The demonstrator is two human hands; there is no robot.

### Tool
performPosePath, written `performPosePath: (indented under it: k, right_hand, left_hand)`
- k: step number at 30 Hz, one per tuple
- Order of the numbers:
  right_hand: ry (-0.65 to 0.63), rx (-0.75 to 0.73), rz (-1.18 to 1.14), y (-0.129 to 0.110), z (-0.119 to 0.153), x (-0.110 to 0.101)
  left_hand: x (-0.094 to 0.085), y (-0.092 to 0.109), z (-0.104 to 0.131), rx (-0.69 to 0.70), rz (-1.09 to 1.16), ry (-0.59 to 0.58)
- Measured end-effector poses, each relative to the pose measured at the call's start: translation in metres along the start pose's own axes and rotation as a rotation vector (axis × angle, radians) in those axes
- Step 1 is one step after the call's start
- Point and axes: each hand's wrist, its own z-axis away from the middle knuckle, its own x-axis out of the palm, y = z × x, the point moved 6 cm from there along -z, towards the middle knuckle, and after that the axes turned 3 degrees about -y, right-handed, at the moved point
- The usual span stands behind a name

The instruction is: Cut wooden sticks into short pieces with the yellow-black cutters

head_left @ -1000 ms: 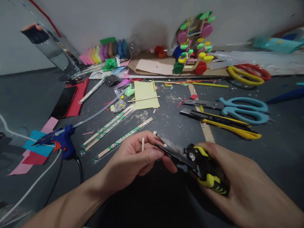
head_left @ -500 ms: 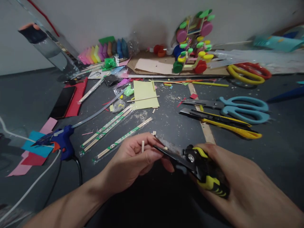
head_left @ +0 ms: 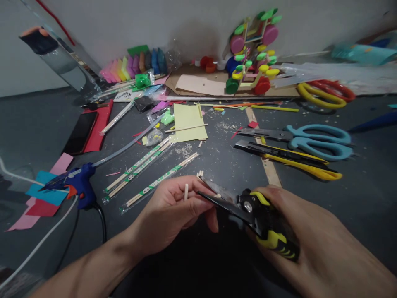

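Note:
My left hand (head_left: 178, 207) is closed around a short, pale wooden stick (head_left: 186, 192), whose end pokes up between the fingers. In my right hand (head_left: 310, 236) is a pair of black and yellow heavy-duty scissors (head_left: 248, 207). Their blades are slightly apart and reach to the fingertips of my left hand. A small pale stick end (head_left: 217, 195) shows between the blades. Just beyond the fingers, small cut stick pieces (head_left: 201, 173) lie on the table.
Wrapped chopsticks (head_left: 161, 178) lie left of centre, beside a blue glue gun (head_left: 82, 186). Blue-handled scissors (head_left: 322, 142) and a yellow utility knife (head_left: 304, 161) are at right. Yellow paper (head_left: 190, 122) lies further back. Small colourful wheeled models (head_left: 254, 78) stand along the wall.
The scissors' blades have shifted slightly left against my left hand's fingers. The left hand keeps its hold on the stick, with its lower fingers drawn in a little.

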Motion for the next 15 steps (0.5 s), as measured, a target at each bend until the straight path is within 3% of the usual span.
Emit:
performPosePath:
  k: [10,15]
  right_hand:
    - [-0.017,-0.027,0.040,-0.0068,0.0052,0.0022]
    - [-0.007,-0.001,0.062,-0.0069,0.0047,0.0031]
  left_hand:
    - [0.0021,-0.0027,0.0037,-0.029,-0.013,-0.044]
    - [0.0019,0.0016,0.0026,-0.014,-0.076,0.009]
